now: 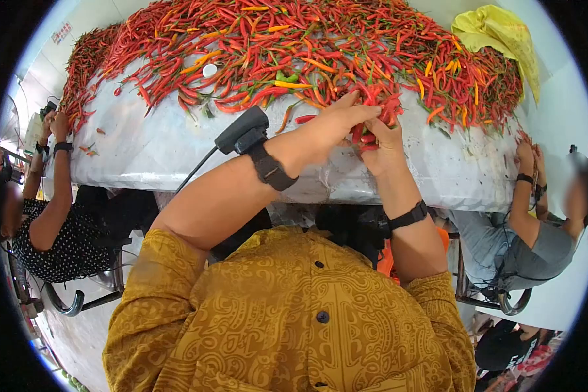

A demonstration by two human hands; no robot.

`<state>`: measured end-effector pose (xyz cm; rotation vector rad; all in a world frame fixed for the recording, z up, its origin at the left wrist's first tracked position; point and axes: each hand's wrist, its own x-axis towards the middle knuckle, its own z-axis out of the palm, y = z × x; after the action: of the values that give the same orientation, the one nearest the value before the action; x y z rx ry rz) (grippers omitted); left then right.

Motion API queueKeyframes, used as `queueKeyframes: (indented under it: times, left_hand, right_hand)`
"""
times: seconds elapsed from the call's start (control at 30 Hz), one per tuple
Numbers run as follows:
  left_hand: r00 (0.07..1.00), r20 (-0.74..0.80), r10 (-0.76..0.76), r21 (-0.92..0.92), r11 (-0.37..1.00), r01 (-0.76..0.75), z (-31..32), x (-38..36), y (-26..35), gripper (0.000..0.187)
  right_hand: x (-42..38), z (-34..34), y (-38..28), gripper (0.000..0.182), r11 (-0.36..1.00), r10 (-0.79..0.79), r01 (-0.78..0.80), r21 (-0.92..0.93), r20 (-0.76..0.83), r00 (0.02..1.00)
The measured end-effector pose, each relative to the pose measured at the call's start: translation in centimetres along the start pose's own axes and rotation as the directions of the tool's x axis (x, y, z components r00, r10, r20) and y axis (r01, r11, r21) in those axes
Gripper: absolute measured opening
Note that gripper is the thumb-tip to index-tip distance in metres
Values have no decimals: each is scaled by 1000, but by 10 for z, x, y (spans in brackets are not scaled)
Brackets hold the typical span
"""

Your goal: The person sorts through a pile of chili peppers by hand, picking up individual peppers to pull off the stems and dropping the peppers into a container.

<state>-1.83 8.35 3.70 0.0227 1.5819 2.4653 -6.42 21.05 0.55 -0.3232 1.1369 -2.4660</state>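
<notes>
Swirl-patterned shirt [321,294]; glossy chillies [391,106] in hands [385,138]

Both my forearms were found bare and raised ahead of my torso. My left arm [215,196] reached forward and across to my right; my right arm [415,242] ran more nearly straight forward. My left hand [340,125] met my right hand [387,144] closely, its fingers extended. My right fingers were bent in a grip, the thumb raised.
</notes>
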Motion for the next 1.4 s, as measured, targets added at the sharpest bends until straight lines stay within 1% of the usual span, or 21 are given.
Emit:
queueKeyframes:
  times: [0.1,0.2,0.4,0.43,0.47,0.5,0.63,0.67,0.7,0.77,0.83,0.87,0.93,0.97,1.03,1.07,1.13,1.17,1.23,1.37,1.4]
  left_hand:
    - [996,-66,-61,9,998,62,0,-4,3,53]
    - [998,-13,-63,57,996,64,-1,-5,6,54]
    - [999,23,-40,44,998,39,-8,-10,9,54]
    - [999,24,-43,42,998,42,-10,-13,11,54]
    - [999,18,26,64,998,-27,-13,-18,14,50]
    - [995,16,94,87,992,-95,-17,-22,17,47]
    - [962,-55,266,184,950,-252,-47,-38,24,41]
    - [942,-95,323,264,920,-289,-60,-42,26,39]
    - [915,-128,383,344,882,-321,-71,-46,27,36]
    - [865,-170,472,436,823,-363,-86,-54,21,33]
    - [771,-243,588,550,738,-390,-97,-60,8,30]
    - [775,-244,583,545,744,-387,-97,-62,6,30]
    - [747,-279,604,531,745,-403,-97,-64,4,28]
    - [749,-283,600,528,749,-401,-98,-63,1,28]
    - [790,-213,574,558,736,-384,-102,-59,-3,26]
    - [791,-216,572,554,739,-383,-100,-59,-4,26]
    - [808,-195,556,638,698,-326,-96,-59,-3,26]
    - [808,-195,556,638,698,-326,-97,-59,-4,26]
    - [843,-194,502,582,751,-313,-102,-58,-5,26]
    - [833,-182,522,605,728,-323,-101,-57,-6,26]
    - [839,-183,512,622,721,-305,-101,-57,-6,25]
  right_hand:
    - [-3,-3,-2,40,997,8,-11,73,42,999]
    - [-4,-8,-3,40,983,60,-74,170,85,995]
    - [-10,-17,-14,35,966,-31,-3,260,126,991]
    - [-10,-28,-21,42,968,-55,23,249,125,991]
    - [-10,-37,-24,48,970,-81,50,236,122,989]
    - [-21,-23,-35,49,971,-170,179,159,-69,983]
    - [-57,-93,-96,61,983,-182,180,36,64,981]
    - [-73,-103,-108,61,969,-247,247,-9,-38,968]
    - [-86,-125,-124,45,963,-268,270,-16,94,959]
    - [-125,-141,-142,36,935,-313,277,-221,-146,938]
    - [-160,-189,-156,29,938,-319,247,-243,-328,889]
    - [-176,-204,-159,29,938,-318,243,-247,-334,887]
    - [-205,-228,-161,23,935,-317,138,-325,-600,734]
    - [-219,-247,-162,23,935,-315,132,-328,-602,734]
    - [-236,-274,-160,40,857,-222,-202,-473,-694,685]
    - [-240,-280,-157,40,855,-222,-206,-476,-695,684]
    - [-246,-284,-147,41,708,-94,-488,-511,-753,651]
    - [-253,-309,-144,41,707,-94,-488,-511,-753,651]
    - [-266,-378,-142,43,119,-311,-813,-570,-799,515]
    - [-214,-310,-163,44,9,-283,-822,-569,-790,544]
    - [-203,-313,-170,41,31,-460,-650,-760,-588,665]
